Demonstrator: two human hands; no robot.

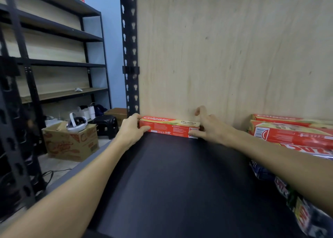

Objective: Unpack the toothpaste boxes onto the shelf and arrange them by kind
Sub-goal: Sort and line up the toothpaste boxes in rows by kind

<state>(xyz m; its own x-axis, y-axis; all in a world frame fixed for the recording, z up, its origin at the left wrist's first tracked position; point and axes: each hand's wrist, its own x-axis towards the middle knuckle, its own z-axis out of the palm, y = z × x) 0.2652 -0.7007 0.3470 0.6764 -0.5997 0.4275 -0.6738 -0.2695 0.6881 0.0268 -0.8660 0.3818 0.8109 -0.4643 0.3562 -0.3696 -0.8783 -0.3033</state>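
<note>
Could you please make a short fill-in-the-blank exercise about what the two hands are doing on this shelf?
1. Both hands hold one red ____ box at its ends.
2. The box lies against the ____ back panel.
3. The shelf surface under it is ____.
4. The left hand grips the box end nearest the black ____ post.

Missing words: toothpaste; wooden; black; metal

A blue wall (110,45) stands behind a black rack (54,63) with wood boards. A stool (106,125) sits on the floor (54,167).
</note>
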